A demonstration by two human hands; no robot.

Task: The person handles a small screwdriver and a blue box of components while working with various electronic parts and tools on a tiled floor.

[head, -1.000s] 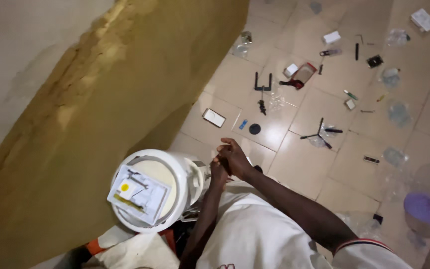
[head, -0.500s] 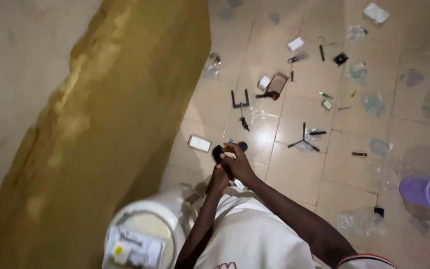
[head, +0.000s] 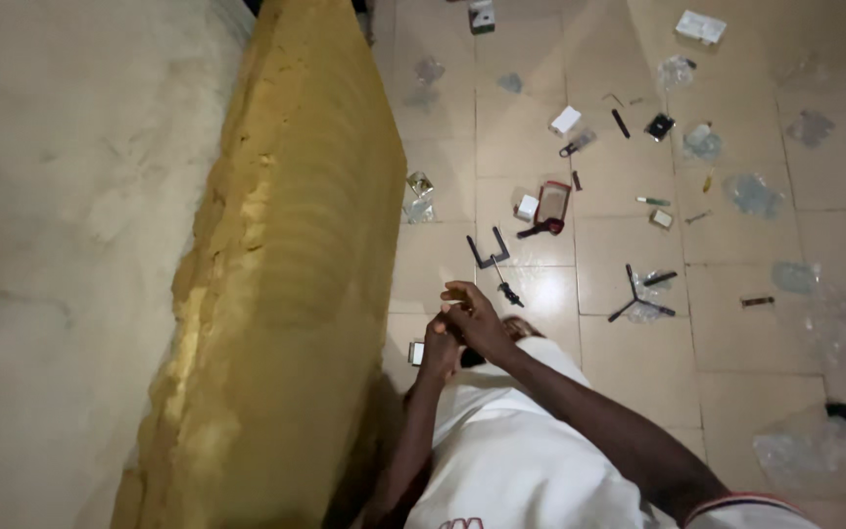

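I see both hands together over my lap, right hand curled over left hand, closed on something small and dark; can't tell what. Black bracket and small black part lie on floor tiles just ahead, beside yellow foam mattress edge, within reach

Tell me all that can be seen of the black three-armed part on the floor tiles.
The black three-armed part lies flat on a pale glossy floor tile. Three thin straight arms spread from one centre, like a small star. It looks like plastic or metal. A crumpled clear plastic bag lies partly beneath it. No hands touch it.
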